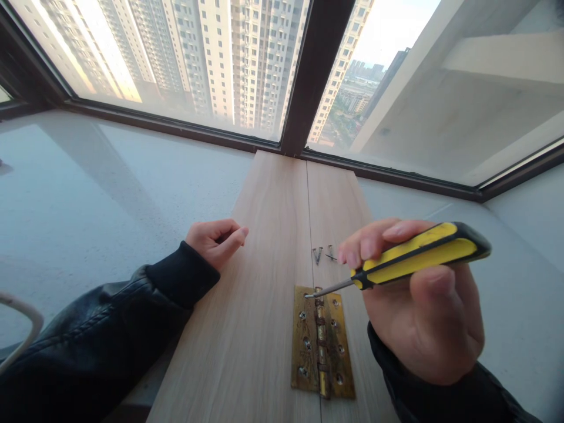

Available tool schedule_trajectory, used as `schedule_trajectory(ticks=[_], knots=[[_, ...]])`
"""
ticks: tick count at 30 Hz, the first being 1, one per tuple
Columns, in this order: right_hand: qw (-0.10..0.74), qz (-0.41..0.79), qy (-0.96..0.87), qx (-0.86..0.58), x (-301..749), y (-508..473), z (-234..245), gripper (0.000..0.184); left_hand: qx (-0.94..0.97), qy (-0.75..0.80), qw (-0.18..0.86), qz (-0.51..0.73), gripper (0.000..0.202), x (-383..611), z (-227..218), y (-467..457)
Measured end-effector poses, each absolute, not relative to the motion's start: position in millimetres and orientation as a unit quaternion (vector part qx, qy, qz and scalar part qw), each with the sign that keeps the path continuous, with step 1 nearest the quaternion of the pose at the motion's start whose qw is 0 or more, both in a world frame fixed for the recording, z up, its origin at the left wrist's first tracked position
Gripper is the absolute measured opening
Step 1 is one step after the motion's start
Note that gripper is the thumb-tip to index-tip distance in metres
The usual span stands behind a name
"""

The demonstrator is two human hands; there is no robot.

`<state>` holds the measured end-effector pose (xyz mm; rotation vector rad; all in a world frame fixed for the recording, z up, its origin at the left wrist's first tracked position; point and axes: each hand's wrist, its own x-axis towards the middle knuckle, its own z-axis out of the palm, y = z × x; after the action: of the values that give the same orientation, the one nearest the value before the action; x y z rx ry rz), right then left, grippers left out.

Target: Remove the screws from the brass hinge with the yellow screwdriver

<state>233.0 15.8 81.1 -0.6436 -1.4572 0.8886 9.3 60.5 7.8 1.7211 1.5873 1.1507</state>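
Note:
My right hand (423, 317) grips a yellow-and-black screwdriver (409, 255) by its handle, thumb below and fingers above. The tilted shaft points left, and its tip appears at the upper-left hole of a worn brass hinge (299, 335). That hinge lies open and flat across the seam of two pale wood boards (247, 329). Screw heads show in its left leaf's lower holes; the right leaf's holes look unfilled. Loose screws (318, 255) lie above the hinge, near my right fingertips. My left hand (219, 239) rests loosely closed at the boards' left edge, thumb against the curled index finger.
A dark window frame (294, 117) stands at the boards' far end, with tall buildings outside. White ledge surfaces (176, 170) lie on both sides. A pale curved cord or tube (33, 314) crosses near my left sleeve.

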Motion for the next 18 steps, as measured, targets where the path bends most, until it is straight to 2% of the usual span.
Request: schedule_trajectory(ticks=[9,18], knots=[[0.679,0.251,-0.62,-0.302,239.5,21.4,80.1,0.033,0.64,0.587,0.264,0.42,0.035,9.4,8.7,60.4],[0.704,0.237,-0.6,-0.297,235.0,23.1,82.1,0.029,0.64,0.585,0.262,0.423,0.035,9.4,8.0,60.4]])
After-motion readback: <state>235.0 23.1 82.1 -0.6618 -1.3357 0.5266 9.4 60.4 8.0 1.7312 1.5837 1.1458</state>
